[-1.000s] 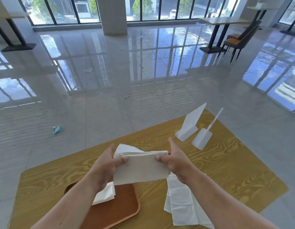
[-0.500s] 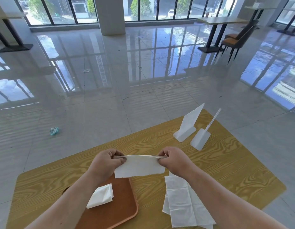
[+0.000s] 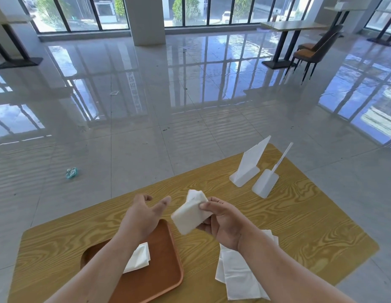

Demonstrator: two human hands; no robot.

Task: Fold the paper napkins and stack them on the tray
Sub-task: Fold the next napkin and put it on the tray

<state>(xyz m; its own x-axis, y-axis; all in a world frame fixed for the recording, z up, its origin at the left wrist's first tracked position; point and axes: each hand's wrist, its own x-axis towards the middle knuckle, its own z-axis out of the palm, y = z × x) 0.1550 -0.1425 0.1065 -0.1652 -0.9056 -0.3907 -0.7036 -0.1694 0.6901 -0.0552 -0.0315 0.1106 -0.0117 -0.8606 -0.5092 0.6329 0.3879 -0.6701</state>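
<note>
Right hand (image 3: pixel 223 224): grip pinched on folded napkin (image 3: pixel 190 213), held above worktop (image 3: pixel 277 215), long axis slanting from lower left up toward right. Left hand (image 3: pixel 142 217): fingers spread, holding nothing, over tray (image 3: pixel 164 270).

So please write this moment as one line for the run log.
right hand: holds folded napkin above table | left hand: open, empty | tray: one folded napkin | unfolded napkins: beside tray
</note>
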